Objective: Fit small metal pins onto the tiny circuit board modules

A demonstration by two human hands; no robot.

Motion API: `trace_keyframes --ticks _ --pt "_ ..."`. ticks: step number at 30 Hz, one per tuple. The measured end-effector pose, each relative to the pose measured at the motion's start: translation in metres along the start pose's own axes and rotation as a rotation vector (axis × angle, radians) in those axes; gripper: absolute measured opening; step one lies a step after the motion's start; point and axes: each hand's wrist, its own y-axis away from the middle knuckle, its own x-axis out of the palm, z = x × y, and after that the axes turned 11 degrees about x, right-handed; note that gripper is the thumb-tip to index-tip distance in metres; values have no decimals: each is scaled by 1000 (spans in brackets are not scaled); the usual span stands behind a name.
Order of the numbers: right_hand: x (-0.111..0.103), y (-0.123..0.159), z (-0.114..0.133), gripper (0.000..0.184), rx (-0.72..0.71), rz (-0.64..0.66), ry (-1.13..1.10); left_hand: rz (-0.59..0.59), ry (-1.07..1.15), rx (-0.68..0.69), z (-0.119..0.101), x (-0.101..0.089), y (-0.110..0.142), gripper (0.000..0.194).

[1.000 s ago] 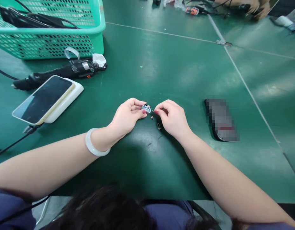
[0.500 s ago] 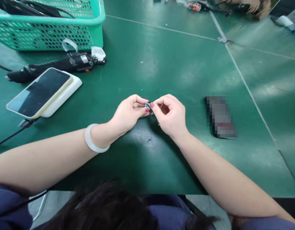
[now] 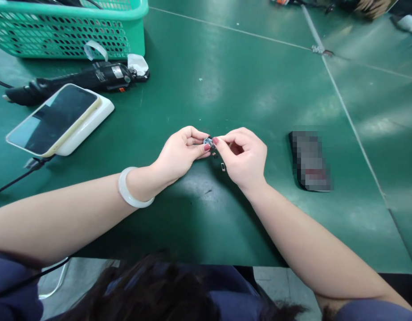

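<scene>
The small silver-grey metal part with a dark edge (image 3: 207, 141) sat between the two hands, over the green smooth-topped table (image 3: 192, 223). Left hand (image 3: 181, 151) had it pinched, red-nailed thumb on the near side, fingers curled behind. Right hand (image 3: 246, 154) was right up against it, thumb and forefinger drawn together at the tips at the part's right side, other fingers folded in. From where I stood the tips covered too much, so I couldn't tell whether they also pinched some tiny piece.

Just below the fingers lay a tiny copper-coloured bit (image 3: 214, 154), and nearer the person a small rectangular piece with a pale rim and dark centre (image 3: 222, 166), beside the right hand. Left wrist wore a pale, glossy round bangle (image 3: 126, 189).

Off to the person's left: a dark-screened phone in a pale yellow case (image 3: 54, 118), tilted on a flat white slab (image 3: 88, 125). Beyond it, a black cylindrical hand tool with an orange mark (image 3: 75, 82) lay lengthwise, near a mint-green perforated plastic basket (image 3: 92, 33). On the right, well apart from the right hand, lay a flat black oblong object (image 3: 311, 160), its surface blurred out.
</scene>
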Motion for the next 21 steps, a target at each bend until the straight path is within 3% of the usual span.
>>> trace_keyframes --ticks 4,12,21 --pt "-10 -4 -9 17 -6 0 29 12 12 -23 1 -2 -1 17" --pt "-12 -13 -30 9 -73 297 256 -46 50 -8 5 -5 -4 12" --pt "-11 -17 -19 15 -57 438 455 -45 -23 -36 4 -4 -2 13"
